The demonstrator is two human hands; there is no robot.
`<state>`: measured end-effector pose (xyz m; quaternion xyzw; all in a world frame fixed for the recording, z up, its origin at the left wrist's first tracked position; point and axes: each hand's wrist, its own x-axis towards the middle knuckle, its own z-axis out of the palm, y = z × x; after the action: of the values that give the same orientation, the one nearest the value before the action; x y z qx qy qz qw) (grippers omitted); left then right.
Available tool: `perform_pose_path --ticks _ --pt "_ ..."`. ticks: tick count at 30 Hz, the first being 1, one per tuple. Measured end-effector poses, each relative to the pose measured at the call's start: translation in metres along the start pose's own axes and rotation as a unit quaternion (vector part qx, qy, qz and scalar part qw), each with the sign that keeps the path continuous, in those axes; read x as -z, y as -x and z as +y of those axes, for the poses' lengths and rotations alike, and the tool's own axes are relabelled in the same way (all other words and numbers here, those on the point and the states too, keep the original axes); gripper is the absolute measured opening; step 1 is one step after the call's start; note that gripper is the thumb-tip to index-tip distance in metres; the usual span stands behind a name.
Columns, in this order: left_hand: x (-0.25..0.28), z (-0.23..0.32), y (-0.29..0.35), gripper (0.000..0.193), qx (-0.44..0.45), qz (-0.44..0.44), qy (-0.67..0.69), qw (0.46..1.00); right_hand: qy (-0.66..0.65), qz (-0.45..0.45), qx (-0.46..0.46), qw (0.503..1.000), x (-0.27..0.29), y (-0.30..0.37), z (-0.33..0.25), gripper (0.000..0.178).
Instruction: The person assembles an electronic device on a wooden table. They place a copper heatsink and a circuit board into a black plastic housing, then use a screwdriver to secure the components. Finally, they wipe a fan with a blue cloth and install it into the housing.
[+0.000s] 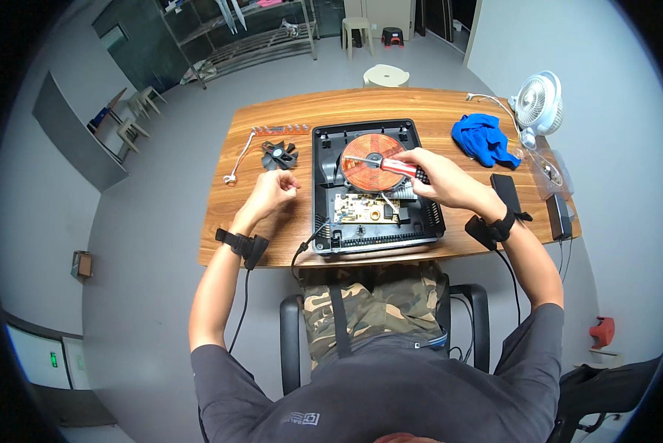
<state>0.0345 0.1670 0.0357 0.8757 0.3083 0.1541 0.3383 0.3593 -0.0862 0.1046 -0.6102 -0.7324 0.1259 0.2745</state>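
Red-handled screwdriver [396,167] sits gripped in my right hand [441,179] over the copper coil [367,143], upper centre; my left hand [272,193], centre-left, curls narrowly, whether holding anything I cannot tell.

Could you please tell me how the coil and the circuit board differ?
The coil is round; the circuit board is rectangular. The coil is orange; the circuit board is pale yellow. The screwdriver crosses over the coil, but not the circuit board. Both sit in the black housing.
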Motion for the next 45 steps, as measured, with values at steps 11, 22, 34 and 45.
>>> perform_pose_path --ticks 11,22,34,45 --pt "-0.007 0.051 0.01 0.02 -0.015 -0.048 0.279 0.959 -0.029 -0.02 0.055 0.998 -0.017 -0.007 -0.014 0.05" --pt "-0.024 0.058 0.005 0.024 -0.033 -0.037 0.315 0.948 -0.031 -0.023 0.055 0.998 -0.017 -0.005 -0.019 0.05" --pt "-0.026 0.057 0.004 0.023 -0.041 -0.003 0.352 0.935 -0.019 -0.026 0.058 0.998 -0.013 -0.004 -0.018 0.051" --pt "-0.032 0.059 0.009 0.024 -0.046 0.026 0.377 0.925 -0.017 -0.026 0.054 0.998 -0.015 -0.002 -0.018 0.051"
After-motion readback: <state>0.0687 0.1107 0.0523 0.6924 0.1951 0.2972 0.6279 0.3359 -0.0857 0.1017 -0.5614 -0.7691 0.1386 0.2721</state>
